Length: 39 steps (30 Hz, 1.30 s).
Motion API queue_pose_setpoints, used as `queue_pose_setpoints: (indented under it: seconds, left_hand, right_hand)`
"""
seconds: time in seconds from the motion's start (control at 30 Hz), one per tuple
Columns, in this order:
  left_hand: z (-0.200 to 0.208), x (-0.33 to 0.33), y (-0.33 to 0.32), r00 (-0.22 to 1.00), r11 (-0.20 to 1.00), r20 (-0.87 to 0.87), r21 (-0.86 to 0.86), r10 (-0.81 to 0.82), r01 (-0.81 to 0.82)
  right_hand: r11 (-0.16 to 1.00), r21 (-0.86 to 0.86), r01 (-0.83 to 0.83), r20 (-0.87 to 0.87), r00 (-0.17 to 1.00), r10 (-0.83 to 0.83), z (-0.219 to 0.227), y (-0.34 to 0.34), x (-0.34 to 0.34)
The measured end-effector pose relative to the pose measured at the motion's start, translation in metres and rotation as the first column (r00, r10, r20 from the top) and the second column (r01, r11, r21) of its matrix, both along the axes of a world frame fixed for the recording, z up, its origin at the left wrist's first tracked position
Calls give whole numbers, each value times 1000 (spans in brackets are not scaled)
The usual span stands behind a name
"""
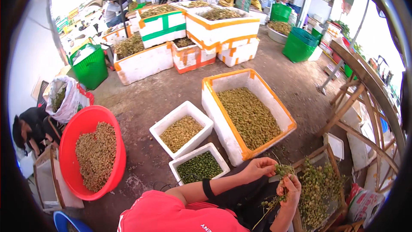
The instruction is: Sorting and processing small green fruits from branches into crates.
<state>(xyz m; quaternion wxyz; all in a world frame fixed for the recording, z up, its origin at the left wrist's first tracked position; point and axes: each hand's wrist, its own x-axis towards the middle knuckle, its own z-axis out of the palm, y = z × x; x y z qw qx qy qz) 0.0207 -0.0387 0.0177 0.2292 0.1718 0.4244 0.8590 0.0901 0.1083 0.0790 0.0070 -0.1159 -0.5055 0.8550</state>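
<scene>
Low in front of me, a sprig of small green berries (283, 170) is held between my two hands. My left hand (259, 169) pinches its upper end from the left. My right hand (290, 187) is curled round the stems from below, and thin stalks (266, 210) trail down beneath it. Just right of my hands, a wood-framed tray (296, 222) bears a heap of stemmed green and yellowish berries (319, 191). A foam box with orange-taped edges (229, 135), part filled with loose olive-brown berries (249, 116), stands beyond my left hand.
Two small white foam boxes, one with yellowish berries (180, 133) and one with dark green ones (199, 166), stand left. A red basin (121, 146) holds brownish berries. Filled foam boxes (143, 64) are stacked farther off. Wooden trestle legs (343, 114) stand right. A person (32, 124) bends at far left.
</scene>
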Motion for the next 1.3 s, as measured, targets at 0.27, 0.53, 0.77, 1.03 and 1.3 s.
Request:
queue_pose_setpoints:
  seconds: [0.27,0.53,0.77,1.03,1.3]
  left_hand:
    - [-6,4,-9,997,998,-64,-35,42,-45]
    - [-8,2,-9,975,979,219,205,-35,-11]
    - [2,5,-37,986,985,138,158,-93,71]
    - [-3,-5,-80,987,964,134,261,-92,55]
    - [0,11,-66,975,977,193,202,-113,73]
  right_hand:
    - [996,88,-22,41,999,19,1,-11,-1]
    - [937,314,-151,25,988,151,9,-13,4]
    - [994,69,-80,-5,997,80,9,-16,-2]
    - [989,-51,-136,-27,991,135,13,-3,-3]
    - [986,-95,-136,18,990,138,17,-15,-9]
